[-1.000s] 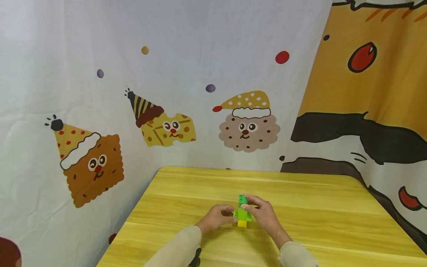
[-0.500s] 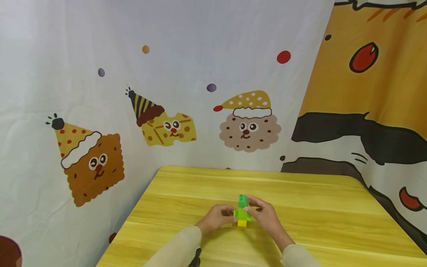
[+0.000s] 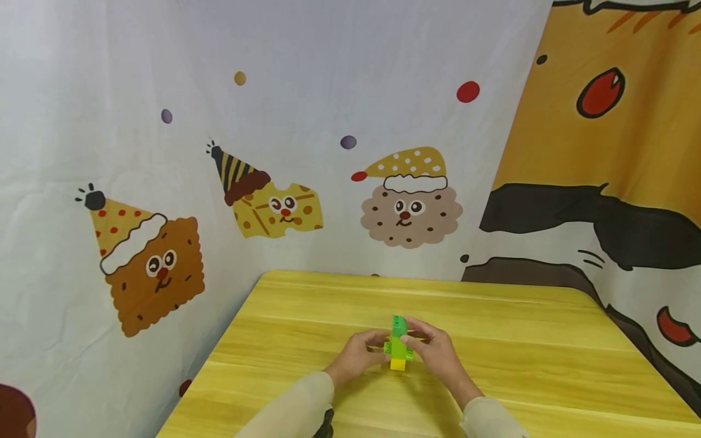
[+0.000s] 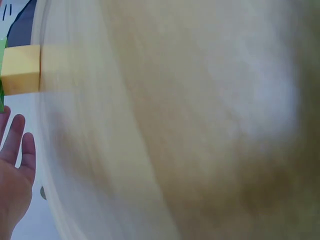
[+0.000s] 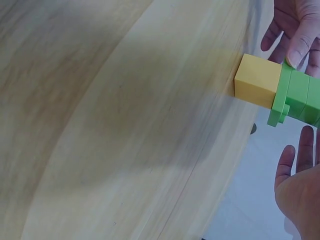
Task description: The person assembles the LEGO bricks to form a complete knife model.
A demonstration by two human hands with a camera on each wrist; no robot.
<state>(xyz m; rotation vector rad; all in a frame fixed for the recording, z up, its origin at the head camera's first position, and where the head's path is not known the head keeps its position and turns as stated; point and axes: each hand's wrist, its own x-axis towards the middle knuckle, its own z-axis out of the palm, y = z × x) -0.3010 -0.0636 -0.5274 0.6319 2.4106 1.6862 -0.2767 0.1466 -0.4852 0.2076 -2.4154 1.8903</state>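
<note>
A stack of toy building blocks [image 3: 398, 345] is upright between both hands near the table's middle. It has a yellow block [image 5: 256, 81] at the bottom, a lime-green cross piece [image 5: 281, 95] sticking out on both sides, and green blocks [image 5: 306, 97] above, the top one darker. My left hand [image 3: 358, 354] pinches the stack from the left; its thumb presses the cross piece in the right wrist view. From the right, my right hand [image 3: 435, 351] holds the upper green part, thumb in front and fingers behind, partly hidden. The yellow block [image 4: 21, 70] sits close over the tabletop.
The wood-grain table [image 3: 306, 304] extends around the hands. Behind it hangs a white cloth backdrop [image 3: 306, 121] printed with cartoon snacks and dots. Light sleeves [image 3: 298, 407] cover both forearms.
The right thumb has slid slightly to the right off the face of the dark green block. Left fingers have come a little closer against the stack. The stack stays nearly in place.
</note>
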